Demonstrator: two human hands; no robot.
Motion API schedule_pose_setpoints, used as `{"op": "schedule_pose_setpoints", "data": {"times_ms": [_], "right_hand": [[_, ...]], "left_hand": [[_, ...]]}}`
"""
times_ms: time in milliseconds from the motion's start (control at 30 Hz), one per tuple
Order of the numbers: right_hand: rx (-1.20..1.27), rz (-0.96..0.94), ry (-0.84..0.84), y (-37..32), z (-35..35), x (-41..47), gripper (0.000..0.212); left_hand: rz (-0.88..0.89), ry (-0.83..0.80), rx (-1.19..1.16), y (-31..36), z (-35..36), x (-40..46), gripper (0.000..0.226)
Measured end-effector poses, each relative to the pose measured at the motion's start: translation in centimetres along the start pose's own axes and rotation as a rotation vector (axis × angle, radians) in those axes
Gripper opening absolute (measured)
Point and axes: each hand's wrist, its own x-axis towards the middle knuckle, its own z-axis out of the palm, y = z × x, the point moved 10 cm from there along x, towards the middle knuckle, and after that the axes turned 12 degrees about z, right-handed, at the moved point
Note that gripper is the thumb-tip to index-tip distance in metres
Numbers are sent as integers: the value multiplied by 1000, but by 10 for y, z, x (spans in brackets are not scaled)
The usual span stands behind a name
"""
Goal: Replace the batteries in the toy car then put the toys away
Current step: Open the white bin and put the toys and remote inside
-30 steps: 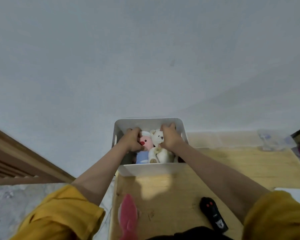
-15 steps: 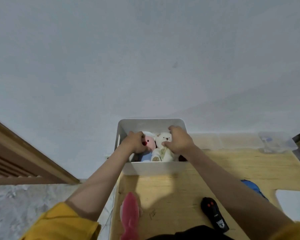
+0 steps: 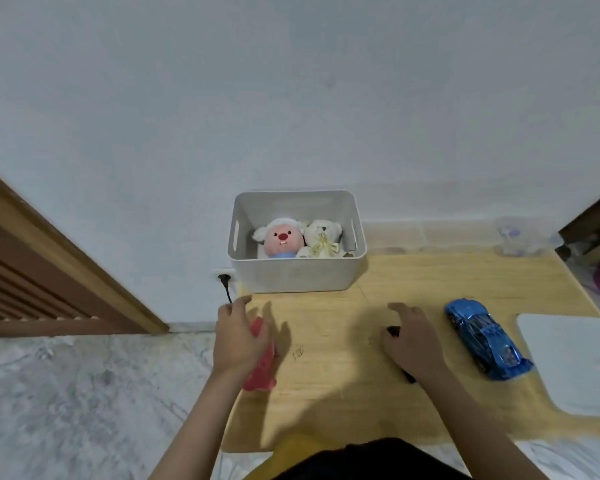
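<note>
Lower centre of frame: left hand (image 3: 238,336) open over pink toy (image 3: 261,367), right hand (image 3: 413,337) open over remote (image 3: 394,330), neither gripping. Risk: sweeping right hand knocked car (image 3: 485,337) off table (image 3: 343,393).

Beside the right hand (image 3: 414,344) a glossy blue toy car (image 3: 486,337) is lying; under the left hand (image 3: 238,336) a pink-red toy (image 3: 262,367) is showing; beyond, a pale grey bin (image 3: 297,275) is sitting.

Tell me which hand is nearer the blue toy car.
Right. The right hand hovers over the black remote, just left of the blue toy car; the left hand is far across, over the pink toy.
</note>
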Motion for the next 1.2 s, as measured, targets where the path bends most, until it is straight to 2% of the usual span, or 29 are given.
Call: {"op": "schedule_pose_setpoints", "data": {"times_ms": [67,133,233,333,467,567,667,800,900,1033,1100,1200], "right_hand": [[-193,100,-98,27,21,-3,62],[-275,163,-156,44,36,-9,67],[-264,157,-109,50,40,-16,64],[-187,179,-92,54,37,-20,61],[79,207,-86,59,31,-32,65],[232,148,56,49,8,-42,68],[350,72,176,25,-22,-45,68],[384,-142,287,-32,-62,-41,66],[474,-208,226,-73,-82,-29,64],[426,-308,157,-135,-100,-10,62],[370,-364,128,-163,-102,2,60],[237,-392,52,-191,-89,27,58]], "left_hand": [[-165,-180,76,-27,20,-15,68],[-171,-229,31,-33,32,-24,69],[-68,-184,-10,-26,36,-29,61],[-78,-124,-17,-29,31,-31,58],[-33,-45,-39,-23,24,-33,57],[41,53,-126,-8,11,-31,52],[82,128,-240,10,-8,-26,56],[166,232,-218,48,-47,-3,58],[217,259,-206,76,-73,23,54],[297,273,-87,102,-95,68,55],[309,238,-43,105,-96,94,56],[275,101,72,101,-80,129,58]]}}
